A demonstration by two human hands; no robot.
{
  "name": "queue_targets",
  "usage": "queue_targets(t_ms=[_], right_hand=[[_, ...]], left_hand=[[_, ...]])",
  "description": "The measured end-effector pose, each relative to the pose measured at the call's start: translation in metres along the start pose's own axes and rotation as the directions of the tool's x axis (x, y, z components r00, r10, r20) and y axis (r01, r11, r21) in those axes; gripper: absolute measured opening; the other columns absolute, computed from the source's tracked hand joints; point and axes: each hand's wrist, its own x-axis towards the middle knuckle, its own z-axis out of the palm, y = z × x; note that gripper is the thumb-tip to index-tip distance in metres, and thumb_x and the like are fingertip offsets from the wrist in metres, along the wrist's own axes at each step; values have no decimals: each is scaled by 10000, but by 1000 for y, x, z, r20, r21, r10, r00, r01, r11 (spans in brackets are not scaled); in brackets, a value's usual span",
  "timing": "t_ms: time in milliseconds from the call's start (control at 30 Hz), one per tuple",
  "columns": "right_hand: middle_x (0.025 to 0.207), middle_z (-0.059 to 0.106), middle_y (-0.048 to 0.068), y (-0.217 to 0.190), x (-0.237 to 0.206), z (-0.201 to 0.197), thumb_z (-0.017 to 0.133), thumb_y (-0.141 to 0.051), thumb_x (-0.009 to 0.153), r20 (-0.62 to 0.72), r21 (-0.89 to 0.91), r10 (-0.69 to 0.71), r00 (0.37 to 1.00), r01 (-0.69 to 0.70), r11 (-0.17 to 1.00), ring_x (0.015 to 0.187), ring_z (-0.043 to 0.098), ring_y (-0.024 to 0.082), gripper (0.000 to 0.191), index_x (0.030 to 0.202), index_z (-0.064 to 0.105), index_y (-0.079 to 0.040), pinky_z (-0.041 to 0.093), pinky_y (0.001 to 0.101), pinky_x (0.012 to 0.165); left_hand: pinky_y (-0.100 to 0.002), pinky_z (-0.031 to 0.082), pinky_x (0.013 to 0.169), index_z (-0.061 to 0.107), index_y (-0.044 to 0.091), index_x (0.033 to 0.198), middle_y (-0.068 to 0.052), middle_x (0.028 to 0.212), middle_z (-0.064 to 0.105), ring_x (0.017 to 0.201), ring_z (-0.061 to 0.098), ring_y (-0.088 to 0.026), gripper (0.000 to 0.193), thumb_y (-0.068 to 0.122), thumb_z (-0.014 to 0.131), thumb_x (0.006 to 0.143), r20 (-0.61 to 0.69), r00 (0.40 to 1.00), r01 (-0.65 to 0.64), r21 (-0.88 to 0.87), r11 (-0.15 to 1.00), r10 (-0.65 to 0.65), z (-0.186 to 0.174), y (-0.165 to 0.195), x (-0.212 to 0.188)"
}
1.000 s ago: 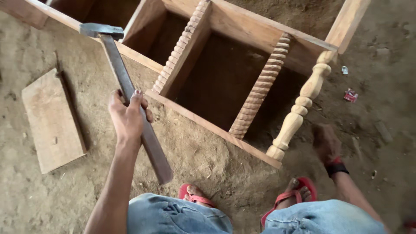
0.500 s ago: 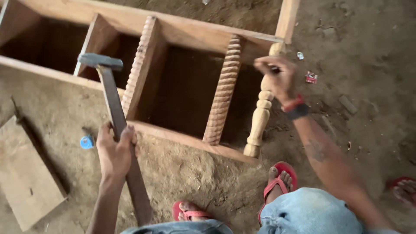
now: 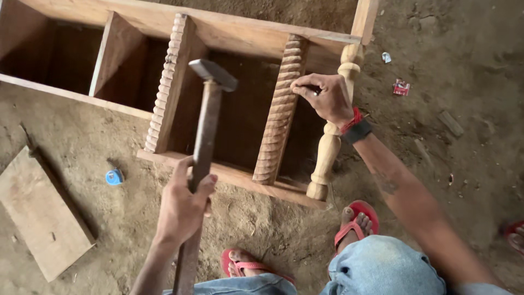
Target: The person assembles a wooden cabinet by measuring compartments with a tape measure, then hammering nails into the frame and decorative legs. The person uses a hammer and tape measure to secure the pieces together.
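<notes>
My left hand (image 3: 183,205) grips the long wooden handle of a hammer (image 3: 204,136), its metal head raised over the wooden frame (image 3: 229,30). My right hand (image 3: 322,95) pinches a small dark nail-like piece against the top of the right twisted spindle (image 3: 278,109). A second twisted spindle (image 3: 166,82) stands to the left of it. A turned wooden leg (image 3: 330,142) runs down the frame's right end, partly behind my right wrist, which wears a dark band and a red thread.
The frame lies on sandy ground. A flat wooden board (image 3: 41,213) rests at the lower left, a small blue object (image 3: 113,176) beside it. Red scraps (image 3: 401,86) lie at the right. My feet in red sandals (image 3: 355,221) stand below the frame.
My right hand went from the ground to the turned leg, then onto the right spindle's top. The hammer head swung right, over the frame between the spindles.
</notes>
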Motion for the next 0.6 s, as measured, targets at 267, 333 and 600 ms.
queue_targets(t_ms=[267, 333, 600], right_hand=[[1004, 775, 114, -1, 1, -3, 789, -130, 938, 72, -137, -98, 993, 107, 985, 889, 768, 246, 137, 1045, 768, -48, 587, 320, 771], [1013, 779, 110, 1, 1, -3, 784, -129, 945, 94, -121, -122, 988, 133, 984, 884, 769, 245, 130, 1050, 774, -54, 586, 320, 767], [966, 774, 127, 11, 4, -3, 778, -113, 925, 124, -166, -52, 991, 73, 983, 748, 745, 250, 148, 1052, 780, -38, 572, 347, 675]], left_hand=[[-362, 499, 347, 450, 115, 1459, -134, 835, 729, 449, 590, -191, 536, 208, 600, 952, 70, 996, -57, 92, 994, 51, 50, 16, -15], [-383, 490, 346, 431, 121, 1479, -167, 831, 725, 448, 583, -224, 492, 217, 549, 1011, 105, 992, -90, 157, 983, 74, 70, 15, -12], [-418, 639, 518, 329, 99, 1490, -217, 1012, 736, 669, 754, -316, 557, 208, 566, 997, 68, 970, -240, 129, 962, 233, 114, 2, -3]])
